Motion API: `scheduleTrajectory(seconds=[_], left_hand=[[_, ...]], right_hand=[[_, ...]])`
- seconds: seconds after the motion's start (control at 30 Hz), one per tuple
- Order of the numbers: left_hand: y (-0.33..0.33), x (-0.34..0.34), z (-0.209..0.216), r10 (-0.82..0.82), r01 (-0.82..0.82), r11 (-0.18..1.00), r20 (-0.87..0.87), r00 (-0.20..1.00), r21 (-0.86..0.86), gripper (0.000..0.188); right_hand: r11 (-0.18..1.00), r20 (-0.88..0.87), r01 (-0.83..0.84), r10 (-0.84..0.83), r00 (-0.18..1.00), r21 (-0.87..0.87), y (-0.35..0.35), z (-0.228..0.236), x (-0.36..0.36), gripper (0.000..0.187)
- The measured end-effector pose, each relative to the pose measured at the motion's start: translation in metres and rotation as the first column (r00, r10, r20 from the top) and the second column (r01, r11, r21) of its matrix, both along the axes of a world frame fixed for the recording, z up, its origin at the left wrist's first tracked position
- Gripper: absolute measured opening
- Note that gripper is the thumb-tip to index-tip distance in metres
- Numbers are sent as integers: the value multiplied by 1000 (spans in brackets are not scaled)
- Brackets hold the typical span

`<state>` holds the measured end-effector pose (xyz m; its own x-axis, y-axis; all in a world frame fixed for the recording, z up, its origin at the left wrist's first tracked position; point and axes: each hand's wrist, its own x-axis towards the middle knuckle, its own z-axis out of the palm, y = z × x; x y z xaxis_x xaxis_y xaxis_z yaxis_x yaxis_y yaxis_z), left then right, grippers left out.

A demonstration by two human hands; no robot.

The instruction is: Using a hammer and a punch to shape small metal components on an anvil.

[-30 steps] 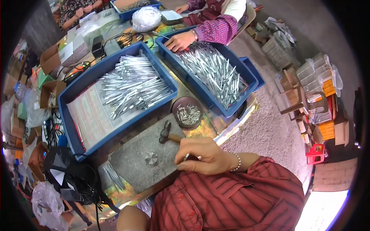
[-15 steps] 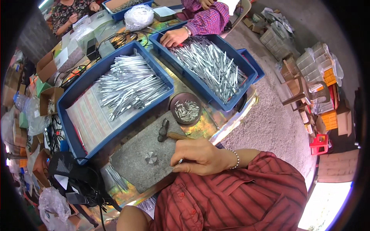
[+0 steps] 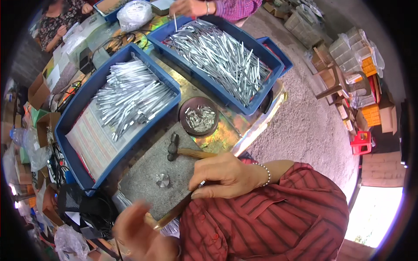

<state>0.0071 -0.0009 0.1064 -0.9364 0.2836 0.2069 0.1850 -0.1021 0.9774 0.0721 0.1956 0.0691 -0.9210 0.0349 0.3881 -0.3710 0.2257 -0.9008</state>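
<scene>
My right hand (image 3: 224,174) is pinched on a small metal piece (image 3: 201,184), of which only a short shiny end shows between thumb and forefinger. It hovers at the right edge of a grey stone slab (image 3: 146,174). Just beyond lies a hammer (image 3: 198,152) with a dark head and wooden handle, its handle end close to my knuckles. A round, shiny metal disc (image 3: 163,180) sits on the slab. My left hand (image 3: 141,235), smeared by motion, is over the slab's near-left corner. Whether it holds anything cannot be made out.
Two blue trays hold many silvery metal strips: one on the left (image 3: 177,98), another at the right (image 3: 250,109). A round brown dish (image 3: 183,124) of small metal pieces stands between them. A black bag (image 3: 82,204) is at the left. Across the table, a co-worker's hand (image 3: 187,8) holds a strip.
My left hand has come into view from below. My right hand stays pinched near the slab. The co-worker's hand has lifted from the right tray with a strip. The whole view has shifted slightly.
</scene>
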Motion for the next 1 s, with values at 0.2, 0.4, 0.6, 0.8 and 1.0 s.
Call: scheduleTrajectory(seconds=[0.2,0.4,0.6,0.8,1.0], left_hand=[[30,-7,-48,-664,498,661,-127,737,-562,27],[14,-15,-56,-406,470,877,369,836,-100,20],[5,-22,-60,-405,417,905,460,790,79,25],[-11,-25,-64,-448,435,890,430,784,135,26],[-8,-27,-62,-408,369,912,512,756,180,23]], right_hand=[[997,-29,53,-52,998,59,5,-1,2,22],[628,216,396,-676,705,670,59,-50,23,30],[303,169,203,-851,497,931,80,-105,22,34],[329,181,186,-819,545,926,79,-101,27,30],[425,141,329,-766,627,843,56,-40,43,13]])
